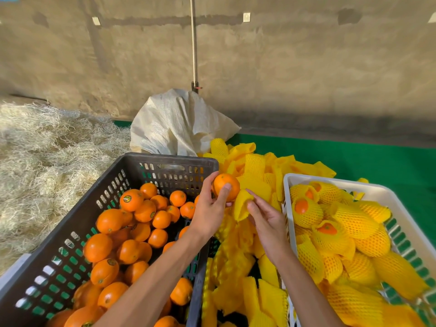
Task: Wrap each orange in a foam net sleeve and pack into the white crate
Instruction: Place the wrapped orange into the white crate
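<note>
The job looks roughly midway. The left hand (pixel 210 208) grips a bare orange (pixel 226 187); just beside it the right hand (pixel 266 220) pinches a yellow foam sleeve (pixel 243 205), not yet on. Right of that hand, the white crate (pixel 387 195) holds many wrapped oranges. Left of the hands, the dark crate (pixel 132 166) holds plenty unwrapped.

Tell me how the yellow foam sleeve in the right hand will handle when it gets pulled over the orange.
The foam sleeve probably flops: it folds over in the right hand. Its open mesh likely stretches round the orange. It looks light and crushable.
</note>
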Motion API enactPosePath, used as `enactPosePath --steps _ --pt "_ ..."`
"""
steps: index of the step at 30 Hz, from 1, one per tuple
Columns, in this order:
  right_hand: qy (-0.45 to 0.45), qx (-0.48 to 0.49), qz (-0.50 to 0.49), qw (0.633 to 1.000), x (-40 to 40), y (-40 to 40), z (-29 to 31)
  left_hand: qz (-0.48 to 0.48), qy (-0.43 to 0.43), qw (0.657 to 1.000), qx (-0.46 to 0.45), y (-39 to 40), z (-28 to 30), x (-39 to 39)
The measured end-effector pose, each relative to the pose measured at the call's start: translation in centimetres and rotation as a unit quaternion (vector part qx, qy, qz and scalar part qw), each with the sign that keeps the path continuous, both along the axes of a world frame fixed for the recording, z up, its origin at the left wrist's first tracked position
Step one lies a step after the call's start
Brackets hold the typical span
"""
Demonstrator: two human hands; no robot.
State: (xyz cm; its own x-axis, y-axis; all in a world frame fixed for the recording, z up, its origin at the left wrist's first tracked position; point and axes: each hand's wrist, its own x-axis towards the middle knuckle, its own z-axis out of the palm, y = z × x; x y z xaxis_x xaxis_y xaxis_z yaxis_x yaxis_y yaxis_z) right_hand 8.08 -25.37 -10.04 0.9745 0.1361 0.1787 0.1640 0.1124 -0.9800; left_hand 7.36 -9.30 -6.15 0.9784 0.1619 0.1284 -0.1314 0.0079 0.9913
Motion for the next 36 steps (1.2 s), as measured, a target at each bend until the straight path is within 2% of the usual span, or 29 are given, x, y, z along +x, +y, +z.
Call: enactPosePath --steps 2,6,9,13,17,21,24,28,30,33,36 --pt "-0.022 -0.026 -0.009 0.999 -0.1 0.0 -0.2 0.002 0.015 1.000 0.023 0.0 -0.2 0.2" --pt "0.012 -0.079 -0.043 0.996 -0.2 0.4 -0.5 0.012 0.037 0.985 0.169 0.1 -0.6 0.1" --pt "0.022 -0.097 -0.104 0.990 0.2 0.2 -0.7 -0.007 0.011 0.981 0.196 -0.4 -0.5 -0.4" --pt "0.071 -0.065 -0.159 0.983 0.7 0.1 -0.8 -0.097 -0.011 0.989 0.115 -0.4 0.3 -1.0" --pt "0.093 -0.046 -0.171 0.980 0.5 -0.3 -1.1 -0.199 0.013 0.975 0.094 -0.8 1.3 -1.4" --pt "0.053 -0.056 -0.172 0.982 0.1 -0.2 -1.0 -0.256 0.062 0.962 0.072 -0.1 2.1 -1.3" --pt "0.027 -0.051 -0.159 0.986 0.1 -0.2 -1.1 -0.276 0.111 0.950 0.096 0.3 2.3 -1.2" --pt "-0.031 -0.199 -0.110 0.973 -0.1 -0.8 -1.4 -0.265 0.128 0.948 0.121 0.0 2.2 -0.7" --pt "-0.001 -0.195 -0.090 0.977 0.1 -0.5 -1.3 -0.241 0.126 0.958 0.088 0.0 2.1 -0.7" --pt "0.059 -0.133 -0.077 0.986 0.6 0.0 -0.7 -0.144 0.124 0.982 0.007 0.1 1.9 -0.5" --pt "0.027 -0.199 -0.055 0.978 0.5 0.1 -0.8 -0.085 0.148 0.980 -0.099 -0.1 2.1 -0.2"
